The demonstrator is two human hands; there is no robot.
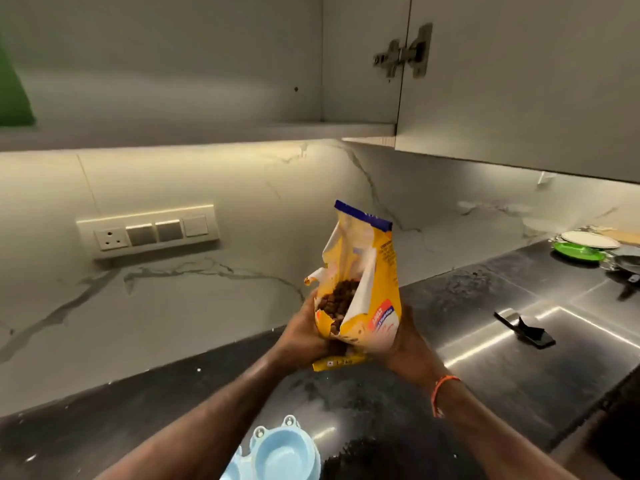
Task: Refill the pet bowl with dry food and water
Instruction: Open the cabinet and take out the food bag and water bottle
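Above the dark speckled countertop (194,403), held up in front of the marble-patterned backsplash (242,188): one yellow bag of dry pet food (375,289), blue band along its top edge, torn open down the side facing the camera, brown kibble (337,301) visible inside the tear. Left hand (304,336): fingers curled round the bag's lower left side, gripping it. Right hand (407,344): cupped against the bag's lower right side, holding it; the fingers themselves lie behind the bag and cannot be seen; orange thread band (441,393) on that wrist. Bag stands roughly upright, tilted slightly, clear of the counter. Near bottom edge of view, between the two forearms: one pale blue pet bowl (277,455) with small frog-eye knobs on its rim, resting on the countertop, partly cut off by the frame; contents cannot be told. Right of the hands: steel sink area (519,344) set into the counter, with a small black object (524,330) lying on it. Far right, at the back of the counter: green plate (578,254) with a white plate (588,240) stacked on it, beside a dark pan (628,263). Wall fittings: switch and socket panel (147,232) at left. Overhead: open cabinet shelf (207,133) with metal door hinge (403,53) on the open door; green item (14,95) at far left edge.
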